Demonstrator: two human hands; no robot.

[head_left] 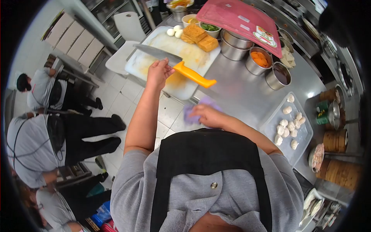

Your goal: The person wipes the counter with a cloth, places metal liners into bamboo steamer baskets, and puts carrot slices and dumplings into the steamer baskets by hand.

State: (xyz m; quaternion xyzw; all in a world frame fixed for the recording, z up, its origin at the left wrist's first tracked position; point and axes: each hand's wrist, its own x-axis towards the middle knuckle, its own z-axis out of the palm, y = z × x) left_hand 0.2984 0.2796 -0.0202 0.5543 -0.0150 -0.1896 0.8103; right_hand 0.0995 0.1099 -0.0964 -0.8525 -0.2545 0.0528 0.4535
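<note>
A steel counter (234, 87) spreads beside a white cutting board (160, 38); over the board, a yellow-handled knife (181, 67) has its blade pinched by the left hand (159, 72); a purple cloth (210, 102) is bunched in the right hand (208, 115)

Left hand (159, 73) gripping knife blade (155, 51), right hand (210, 115) holding purple cloth (209, 101)

Two hands (159, 72) (208, 116), one knife (193, 74), one purple cloth (190, 116), three white balls (179, 34), one pink board (232, 15), one tray (305, 130)
</note>
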